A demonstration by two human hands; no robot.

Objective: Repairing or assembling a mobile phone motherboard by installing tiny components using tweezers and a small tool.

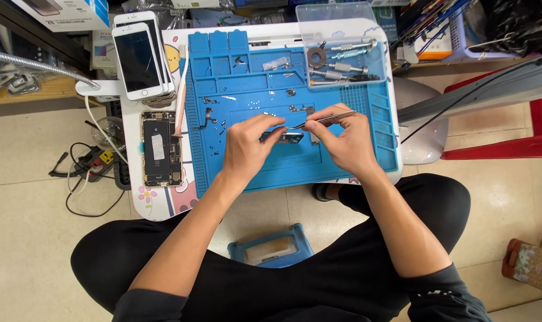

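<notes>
Both hands working over the blue mat (354, 156)
Left hand (247, 149) pinching small board (290, 138); right hand (342, 140) gripping tweezers (321, 121); clear tray (342, 53) at one o'clock holding screwdrivers (342, 59), tips blurring.

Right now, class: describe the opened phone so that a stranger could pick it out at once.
Find the blue mat on the small table. Just off its left edge lies the opened phone, below two white phones. Unlike those, it has no screen, and its dark insides show.
</notes>
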